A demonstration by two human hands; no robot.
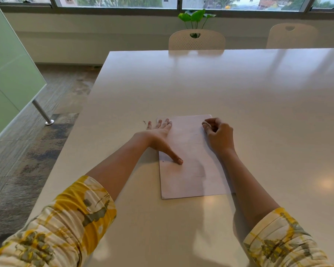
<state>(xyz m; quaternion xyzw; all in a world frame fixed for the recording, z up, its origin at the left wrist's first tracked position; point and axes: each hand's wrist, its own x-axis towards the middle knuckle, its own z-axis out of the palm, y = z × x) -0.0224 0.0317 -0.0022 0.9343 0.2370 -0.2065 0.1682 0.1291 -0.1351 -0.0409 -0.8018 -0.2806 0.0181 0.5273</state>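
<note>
The left hand (158, 135) lies flat, fingers straight and spread across the left edge of the paper (191, 176), thumb pressing on it. The paper is a pale pinkish folded rectangle with faint, unreadable marks, lying toward the near left of the table (239, 89). The right hand (219, 134) curls at the paper's far right edge; whether it pinches the paper cannot be told.

You've got a glossy white bench (258, 89) w/ two cream chairs (197, 42) at its far side, a leafy plant (196, 16) behind one, windows (114, 1) along the back wall, frosted green partition (10, 74) on your left & grey patterned carpet (46, 151) below.
</note>
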